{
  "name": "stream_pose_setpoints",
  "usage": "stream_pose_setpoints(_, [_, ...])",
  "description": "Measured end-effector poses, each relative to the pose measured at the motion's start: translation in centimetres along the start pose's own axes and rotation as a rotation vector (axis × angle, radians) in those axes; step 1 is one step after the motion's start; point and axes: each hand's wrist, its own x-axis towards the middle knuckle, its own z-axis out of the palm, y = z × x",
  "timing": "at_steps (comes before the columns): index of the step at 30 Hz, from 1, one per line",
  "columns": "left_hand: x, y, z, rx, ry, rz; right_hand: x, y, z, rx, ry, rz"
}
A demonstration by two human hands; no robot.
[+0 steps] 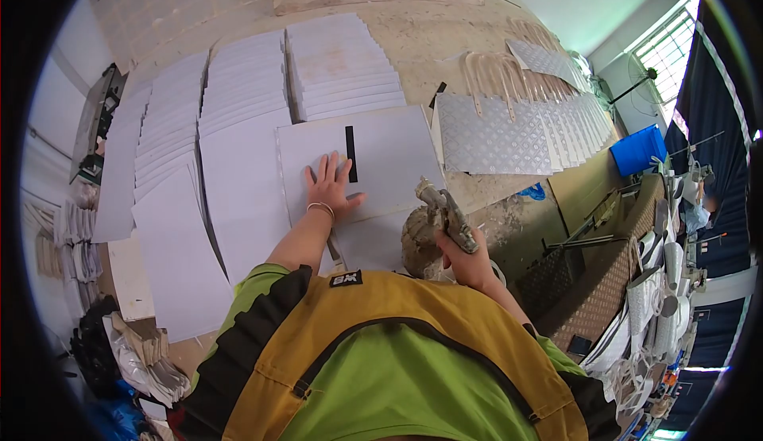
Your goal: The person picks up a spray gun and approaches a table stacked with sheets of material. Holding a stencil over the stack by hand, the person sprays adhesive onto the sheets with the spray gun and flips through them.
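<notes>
Nearby, white sheets [244,155], patterned sheets [494,135]; black strip [351,153] beside wide-spread left fingers [323,168]; right fingers [445,244] grip spray gun [450,214].

right hand [467,261] holds spray gun [447,212]

White sheet [397,147]: pale, flat on the work surface, slightly skewed in my view, my left hand [330,191] spread on it. Black strip [350,155]: short, narrow, straight, lying on that sheet, lengthwise away from me, just beside my left fingertips. Spray gun [449,212]: metallic, crusted with grey-brown residue, gripped by the handle in my right hand [469,262], tilted, nozzle end up and toward the sheet, apart from it. Rounded cup [420,241]: heavily crusted, right by the gun; I can't tell if joined.
</notes>
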Motion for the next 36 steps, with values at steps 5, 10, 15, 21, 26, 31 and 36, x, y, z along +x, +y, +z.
stream_pose_setpoints(5, [-0.1,0.0,0.0,-0.009,-0.001,0.007,0.1,0.6,-0.1,-0.094,-0.041,-0.114])
stream_pose_setpoints(10, [0.0,0.1,-0.1,0.003,-0.013,0.000,0.0,0.4,-0.1,0.021,-0.002,-0.028])
stream_pose_setpoints(15, [-0.1,0.1,0.0,0.030,0.002,0.002,-0.1,0.5,-0.3,0.026,0.045,-0.028])
stream_pose_setpoints(21, [0.0,0.2,-0.2,0.036,-0.020,-0.002,-0.4,-0.6,-0.2,0.039,0.022,-0.003])
stream_pose_setpoints(26, [-0.1,0.3,-0.5,0.032,-0.036,-0.008,-0.5,-0.9,0.0,0.035,0.022,0.008])
stream_pose_setpoints(31, [0.0,0.3,-0.4,0.039,-0.042,-0.007,-0.2,-0.8,-0.1,0.044,0.029,-0.028])
stream_pose_setpoints(36, [0.1,0.1,-0.3,0.059,-0.044,-0.005,0.1,-0.3,-0.6,0.030,0.047,-0.042])
